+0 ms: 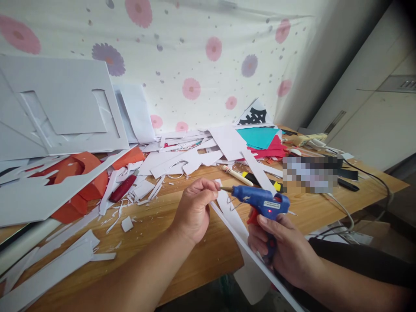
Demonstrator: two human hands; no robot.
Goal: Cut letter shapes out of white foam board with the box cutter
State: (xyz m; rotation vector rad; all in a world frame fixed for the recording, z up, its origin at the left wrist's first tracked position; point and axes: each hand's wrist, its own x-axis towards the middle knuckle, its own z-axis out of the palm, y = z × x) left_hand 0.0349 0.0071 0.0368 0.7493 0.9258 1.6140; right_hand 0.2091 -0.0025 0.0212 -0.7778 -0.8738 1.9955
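My right hand (279, 242) is wrapped round the handle of a blue glue gun (260, 198), whose small red light glows. The gun's brass nozzle points left and reaches the fingertips of my left hand (195, 208). Those fingers pinch the upper end of a long, narrow white strip (247, 247), which slants down to the right past the table's front edge. Below the strip hangs a wider white piece (251, 277). Whether the nozzle touches the strip is hidden by my left fingertips.
White scraps (143, 188), a dark red-handled knife (123, 188) and orange pieces (86, 177) lie left on the wooden table (208, 273). Large white boards (78, 104) lean behind. Teal sheets (258, 138), a yellow-black cutter (251, 177) and cables (386, 190) are to the right.
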